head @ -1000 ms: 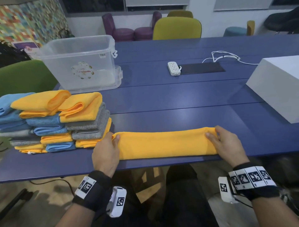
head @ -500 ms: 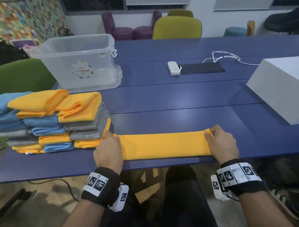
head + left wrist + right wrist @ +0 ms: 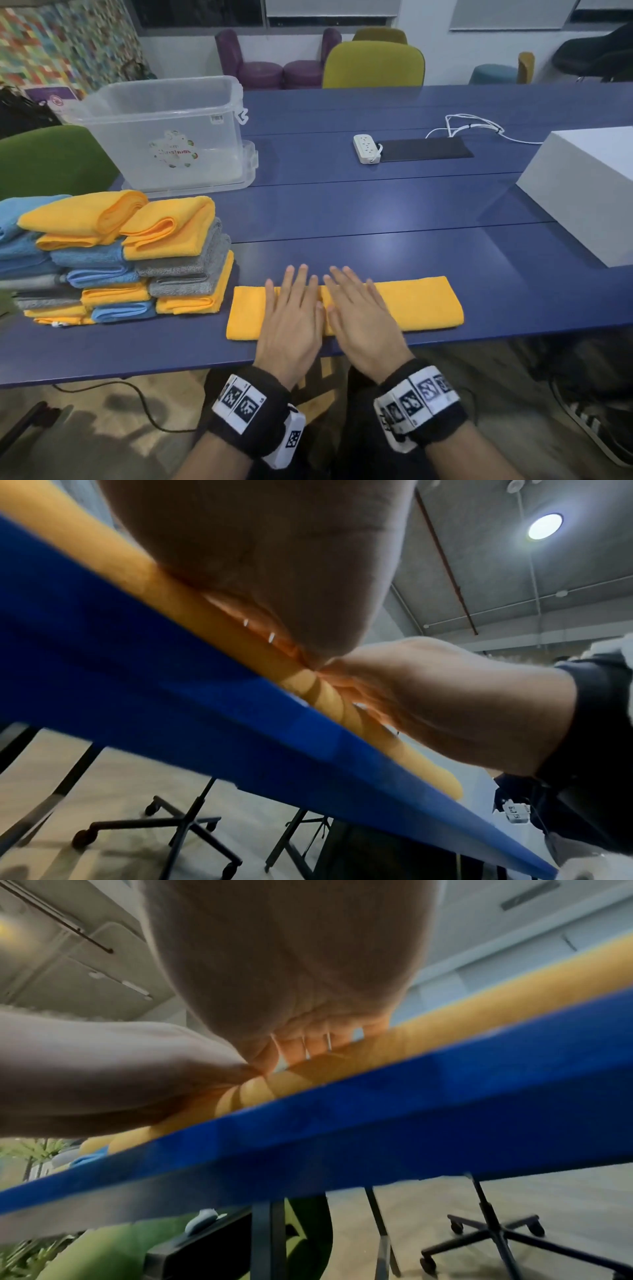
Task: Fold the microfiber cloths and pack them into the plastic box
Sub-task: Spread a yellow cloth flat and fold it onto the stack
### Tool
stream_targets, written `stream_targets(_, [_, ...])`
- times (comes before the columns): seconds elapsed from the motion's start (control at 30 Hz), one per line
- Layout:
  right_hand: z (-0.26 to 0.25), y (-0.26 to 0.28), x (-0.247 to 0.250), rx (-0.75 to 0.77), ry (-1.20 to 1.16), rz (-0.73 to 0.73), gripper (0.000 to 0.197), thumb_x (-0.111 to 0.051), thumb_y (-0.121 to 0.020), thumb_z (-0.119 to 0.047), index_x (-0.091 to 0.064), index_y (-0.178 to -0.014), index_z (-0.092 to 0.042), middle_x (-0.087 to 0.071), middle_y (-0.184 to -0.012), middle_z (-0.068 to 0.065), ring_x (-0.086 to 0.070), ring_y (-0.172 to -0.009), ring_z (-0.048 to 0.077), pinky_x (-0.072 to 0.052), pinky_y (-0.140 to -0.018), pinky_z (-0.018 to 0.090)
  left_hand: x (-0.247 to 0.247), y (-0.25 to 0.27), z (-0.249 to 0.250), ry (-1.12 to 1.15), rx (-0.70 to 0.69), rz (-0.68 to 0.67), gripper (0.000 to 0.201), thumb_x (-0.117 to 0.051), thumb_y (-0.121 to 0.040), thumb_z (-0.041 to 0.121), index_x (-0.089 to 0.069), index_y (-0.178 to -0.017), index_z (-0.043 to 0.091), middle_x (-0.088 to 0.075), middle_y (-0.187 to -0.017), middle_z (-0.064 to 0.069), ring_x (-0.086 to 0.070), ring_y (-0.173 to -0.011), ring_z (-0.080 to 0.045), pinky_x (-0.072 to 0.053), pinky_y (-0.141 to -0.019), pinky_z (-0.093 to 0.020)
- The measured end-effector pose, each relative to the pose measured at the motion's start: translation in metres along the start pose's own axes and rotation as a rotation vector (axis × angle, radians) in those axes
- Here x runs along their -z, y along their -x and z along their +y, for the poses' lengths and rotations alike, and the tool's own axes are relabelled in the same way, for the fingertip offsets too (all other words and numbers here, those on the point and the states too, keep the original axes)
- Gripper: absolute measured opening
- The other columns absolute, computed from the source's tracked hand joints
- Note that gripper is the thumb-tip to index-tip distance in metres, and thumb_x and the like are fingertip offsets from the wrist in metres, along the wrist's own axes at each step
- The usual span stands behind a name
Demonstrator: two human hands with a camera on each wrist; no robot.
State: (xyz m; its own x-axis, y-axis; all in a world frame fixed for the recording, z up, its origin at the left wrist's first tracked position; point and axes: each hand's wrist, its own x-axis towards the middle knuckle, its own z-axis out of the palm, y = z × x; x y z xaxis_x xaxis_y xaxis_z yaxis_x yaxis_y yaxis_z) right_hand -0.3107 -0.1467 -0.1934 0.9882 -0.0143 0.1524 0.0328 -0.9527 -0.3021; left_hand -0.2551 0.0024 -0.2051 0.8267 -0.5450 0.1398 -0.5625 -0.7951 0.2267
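Both my hands lie flat on the long yellow cloth (image 3: 418, 301), side by side in its middle. My left hand (image 3: 291, 318) has its fingers straight and spread, pressing down on the cloth, not grabbing it. My right hand (image 3: 363, 318) is the same, fingers straight and flat on top, and its thumb side touches my left hand. The yellow cloth is folded into a long strip and lies along the near edge of the blue table (image 3: 376, 205). From my left wrist I see my palm (image 3: 260, 561) pushing on the cloth (image 3: 192, 610) at the table edge, with my other hand (image 3: 428, 696) right next to it. From my right wrist I see my fingers (image 3: 315, 1039) flat on the cloth (image 3: 445, 1020) too. Just to the left of the strip is a pile of folded cloths (image 3: 123, 260) in yellow, blue and grey. Behind the pile stands the clear plastic box (image 3: 164, 133), open on top, and I see no cloth in it. Farther back on the table there is a white power strip (image 3: 366, 149) beside a flat black pad (image 3: 424, 150), and a white box (image 3: 582, 192) on the right. A yellow-green chair (image 3: 373, 65) stands at the far side.
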Motion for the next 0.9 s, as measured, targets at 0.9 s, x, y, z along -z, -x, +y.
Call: stream_targets(0.9, [0.010,0.021,0.000,0.032,0.072,-0.134,0.079,-0.005,-0.099,-0.071,0.005,-0.162,-0.025,0.020,-0.167,-0.008,0.028,-0.151,0.010,0.012,-0.125,0.043,0.007,0.043,-0.082,-0.187,-0.085,-0.248,0.110,-0.015,-0.080,0.094,0.012,-0.163,0.026,0.012,-0.172,0.001,0.014,-0.158,-0.023,0.006,-0.127,-0.053])
